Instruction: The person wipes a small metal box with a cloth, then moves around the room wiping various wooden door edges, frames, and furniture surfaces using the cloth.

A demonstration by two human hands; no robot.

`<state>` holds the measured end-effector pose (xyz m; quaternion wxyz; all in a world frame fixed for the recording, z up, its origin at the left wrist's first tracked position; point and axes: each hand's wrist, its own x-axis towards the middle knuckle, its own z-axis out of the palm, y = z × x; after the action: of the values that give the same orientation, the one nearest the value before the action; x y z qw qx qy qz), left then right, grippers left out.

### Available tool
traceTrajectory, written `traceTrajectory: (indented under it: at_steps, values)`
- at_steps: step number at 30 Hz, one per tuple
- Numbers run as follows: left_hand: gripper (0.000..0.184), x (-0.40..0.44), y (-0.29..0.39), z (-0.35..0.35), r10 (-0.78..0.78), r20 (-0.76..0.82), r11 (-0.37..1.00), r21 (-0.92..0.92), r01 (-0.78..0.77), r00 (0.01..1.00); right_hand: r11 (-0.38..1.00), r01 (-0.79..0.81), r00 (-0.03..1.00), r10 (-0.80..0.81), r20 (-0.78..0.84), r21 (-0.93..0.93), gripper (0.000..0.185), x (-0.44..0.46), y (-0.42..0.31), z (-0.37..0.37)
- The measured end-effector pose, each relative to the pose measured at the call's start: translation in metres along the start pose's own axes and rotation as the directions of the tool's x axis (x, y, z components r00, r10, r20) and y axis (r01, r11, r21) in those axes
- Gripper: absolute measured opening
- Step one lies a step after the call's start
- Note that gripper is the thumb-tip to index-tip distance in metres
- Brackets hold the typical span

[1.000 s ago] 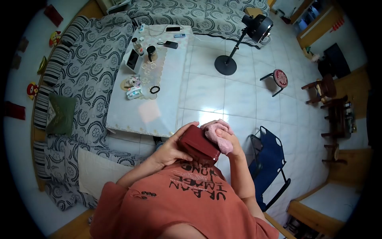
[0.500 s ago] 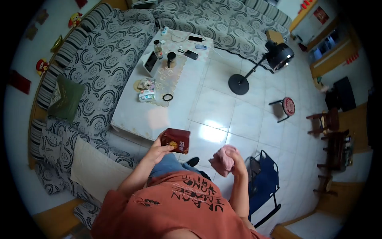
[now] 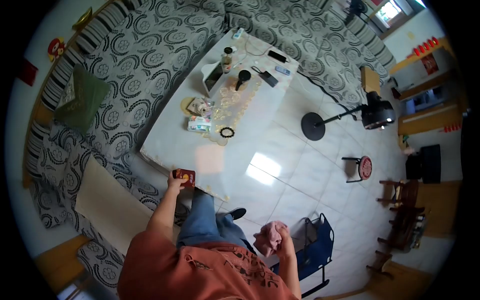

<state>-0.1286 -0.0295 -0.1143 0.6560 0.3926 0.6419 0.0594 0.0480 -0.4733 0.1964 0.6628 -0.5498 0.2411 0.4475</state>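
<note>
My left hand [image 3: 175, 182] is closed around a dark red box [image 3: 188, 177] with a gold emblem and pale lettering. It is at the near edge of the long white table [image 3: 172, 145]; whether the box touches the table I cannot tell. Over on the right, beside my body, a crumpled pink cloth [image 3: 269, 239] is bunched in my right hand [image 3: 285, 242], whose fingers are partly hidden by the folds.
On the table are a black bead bracelet [image 3: 227, 132], a tissue pack [image 3: 199, 124], a tablet [image 3: 214, 78], a bottle [image 3: 227, 59] and phones. A patterned sofa [image 3: 145, 60] runs behind. Rightward stand a fan [image 3: 313, 126], a stool [image 3: 365, 168] and a blue folding chair [image 3: 320, 245].
My left hand has carried the red box away from my body, left toward the table edge. The cloth in my right hand sits lower and further left in view. The camera view has shifted.
</note>
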Motion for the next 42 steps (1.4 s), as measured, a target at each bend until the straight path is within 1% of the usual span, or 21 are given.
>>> traceTrajectory:
  at_steps: [1, 3, 6, 9, 10, 15, 19, 21, 23, 24, 25, 27, 29, 31, 33, 35, 36, 37, 39, 41, 42]
  values:
    - [0.078, 0.013, 0.008, -0.001, 0.019, -0.021, 0.999, 0.026, -0.019, 1.0, 1.0, -0.02, 0.998, 0.018, 0.065, 0.022, 0.035, 0.003, 0.0, 0.009]
    - [0.079, 0.041, 0.021, 0.008, 0.036, -0.027, 0.999, -0.033, -0.037, 0.999, 0.999, -0.02, 0.996, 0.023, -0.086, 0.037, 0.036, 0.003, -0.001, 0.032]
    - [0.085, 0.101, 0.03, 0.016, 0.114, 0.023, 0.993, 0.04, -0.115, 0.993, 0.997, -0.062, 0.998, 0.062, -0.014, 0.041, 0.037, 0.027, 0.014, 0.039]
    - [0.088, 0.132, 0.056, 0.032, 0.133, 0.007, 0.961, 0.242, -0.131, 0.991, 0.986, -0.137, 0.99, 0.134, 0.036, 0.097, 0.039, 0.038, 0.02, 0.06]
    - [0.088, 0.147, 0.06, 0.034, 0.133, 0.014, 0.96, 0.248, -0.132, 0.991, 0.989, -0.126, 0.992, 0.127, -0.005, 0.083, 0.039, 0.043, 0.024, 0.068]
    - [0.093, 0.195, 0.077, 0.045, 0.046, 0.098, 0.987, 0.149, -0.061, 0.994, 0.988, -0.13, 0.98, 0.14, -0.141, 0.078, 0.039, 0.06, 0.036, 0.095]
    - [0.095, 0.225, 0.072, 0.041, 0.077, 0.096, 0.991, 0.103, -0.087, 0.992, 0.988, -0.109, 0.99, 0.118, -0.079, 0.11, 0.039, 0.067, 0.037, 0.11]
    - [0.092, 0.242, 0.06, 0.033, 0.085, 0.071, 0.993, 0.076, -0.09, 0.994, 0.991, -0.056, 0.996, 0.064, -0.066, 0.12, 0.039, 0.066, 0.03, 0.125]
    - [0.087, 0.237, 0.071, 0.031, 0.084, 0.1, 0.977, 0.186, -0.102, 0.991, 0.981, -0.078, 0.996, 0.084, -0.023, 0.178, 0.042, 0.064, 0.026, 0.133]
    - [0.078, 0.251, 0.062, 0.025, 0.084, 0.11, 0.99, 0.107, -0.095, 0.99, 0.979, -0.071, 0.997, 0.067, 0.029, 0.19, 0.041, 0.066, 0.032, 0.127]
    - [0.069, 0.251, 0.068, 0.024, 0.028, 0.088, 0.987, 0.157, -0.042, 0.996, 0.977, -0.05, 0.999, 0.048, 0.015, 0.206, 0.041, 0.065, 0.035, 0.129]
    - [0.079, 0.26, 0.066, 0.013, -0.061, 0.099, 0.996, 0.071, 0.054, 0.993, 0.977, -0.02, 0.998, 0.033, -0.06, 0.214, 0.039, 0.06, 0.037, 0.131]
    - [0.097, 0.242, 0.082, 0.014, -0.032, -0.055, 0.98, 0.192, 0.042, 0.998, 0.978, -0.015, 0.993, 0.04, -0.113, 0.208, 0.036, 0.052, 0.039, 0.131]
    - [0.102, 0.216, 0.103, 0.023, -0.02, -0.144, 0.922, 0.38, 0.074, 0.989, 0.959, 0.014, 0.995, 0.016, -0.101, 0.283, 0.033, 0.038, 0.034, 0.141]
    - [0.1, 0.207, 0.11, 0.024, 0.054, -0.106, 0.876, 0.483, 0.004, 0.993, 0.943, 0.068, 0.99, -0.023, -0.14, 0.326, 0.031, 0.035, 0.054, 0.128]
    - [0.095, 0.194, 0.119, 0.023, -0.049, 0.078, 0.893, 0.45, 0.009, 0.996, 0.945, 0.07, 0.995, -0.045, -0.084, 0.318, 0.03, 0.024, 0.061, 0.119]
    - [0.071, 0.176, 0.115, 0.031, 0.03, 0.093, 0.909, 0.411, -0.066, 0.995, 0.937, 0.089, 0.995, -0.102, 0.02, 0.338, 0.032, 0.024, 0.066, 0.107]
    - [0.071, 0.159, 0.117, 0.035, 0.032, 0.144, 0.884, 0.458, -0.095, 0.989, 0.926, 0.112, 0.979, -0.165, 0.12, 0.36, 0.035, 0.018, 0.075, 0.096]
    - [0.061, 0.129, 0.119, 0.044, 0.014, 0.276, 0.876, 0.461, -0.145, 0.961, 0.933, 0.126, 0.992, -0.112, -0.059, 0.338, 0.041, -0.008, 0.062, 0.1]
    - [0.053, 0.113, 0.109, 0.048, -0.094, 0.39, 0.836, 0.53, -0.14, 0.916, 0.911, 0.191, 0.981, -0.176, -0.077, 0.364, 0.044, -0.02, 0.068, 0.082]
    - [0.057, 0.114, 0.096, 0.049, -0.125, 0.374, 0.855, 0.511, -0.092, 0.919, 0.912, 0.225, 0.974, -0.217, -0.061, 0.344, 0.048, -0.023, 0.071, 0.07]
